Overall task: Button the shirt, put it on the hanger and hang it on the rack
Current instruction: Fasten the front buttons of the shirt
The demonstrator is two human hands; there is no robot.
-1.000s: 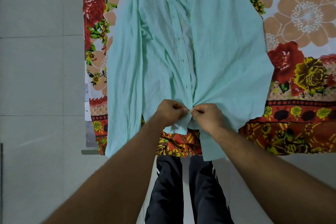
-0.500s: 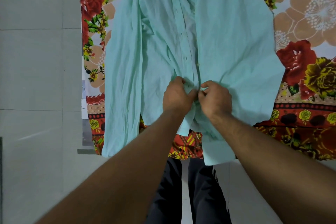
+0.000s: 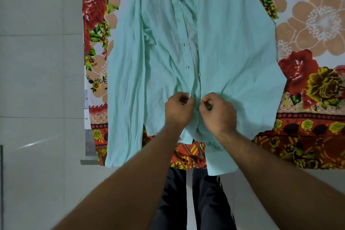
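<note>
Both hands have crept up from the hem since a second ago and now sit a bit higher on the shirt (image 3: pixel 233 43) front. So the left hand (image 3: pixel 178 111) pinches one front edge and the right hand (image 3: pixel 219 113) the other. Each grip is tight, with curled fingers. The shirt lies spread on a flowered sheet (image 3: pixel 317 24), upper front gaping, hem hanging over the edge. There's pale tile floor (image 3: pixel 37 61) to the left and dark trousers (image 3: pixel 171 201) below.

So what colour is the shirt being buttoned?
Pale mint green, plain, no pattern: the shirt shows best in the head view.
</note>
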